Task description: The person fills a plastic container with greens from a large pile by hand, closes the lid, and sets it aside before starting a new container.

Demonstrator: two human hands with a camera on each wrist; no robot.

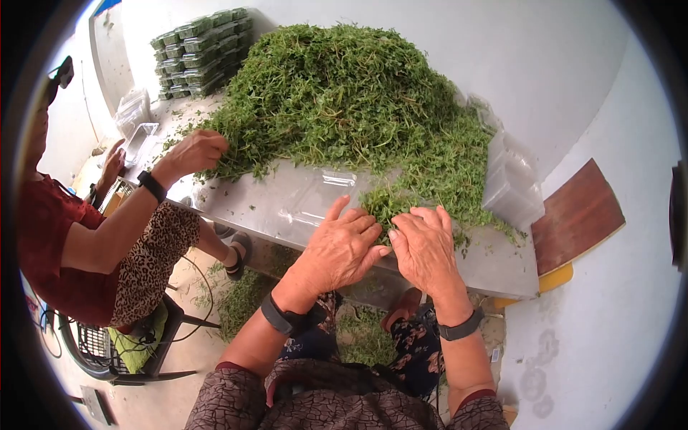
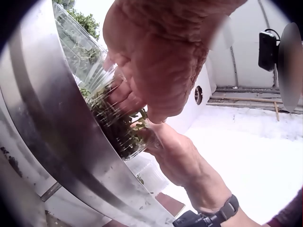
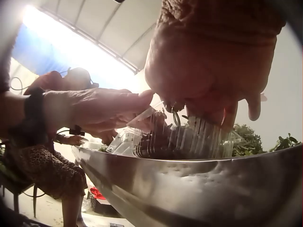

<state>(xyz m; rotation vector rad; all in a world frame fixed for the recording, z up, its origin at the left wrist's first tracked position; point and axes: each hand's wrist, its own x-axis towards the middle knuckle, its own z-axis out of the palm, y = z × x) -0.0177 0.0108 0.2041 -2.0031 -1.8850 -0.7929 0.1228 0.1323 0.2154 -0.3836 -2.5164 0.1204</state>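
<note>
A clear plastic clamshell box point(image 3: 189, 139) filled with leafy green sprigs point(image 1: 382, 205) sits at the near edge of the metal table. Its open lid point(image 1: 315, 195) lies flat to the left. My left hand point(image 1: 340, 247) is at the box's left side, fingers reaching over the greens and thumb stretched toward the right hand. On the other side, my right hand point(image 1: 426, 247) presses down on the sprigs, its fingertips inside the box wall in the right wrist view. Behind both hands rises a large heap of the same greens point(image 1: 344, 86).
Filled clear boxes point(image 1: 201, 54) are stacked at the back left. Empty nested boxes point(image 1: 512, 179) stand at the table's right end, near a reddish-brown board point(image 1: 579, 215). Another person point(image 1: 93, 244) sits at the left, one hand at the heap. Loose greens point(image 1: 247, 304) lie on the floor.
</note>
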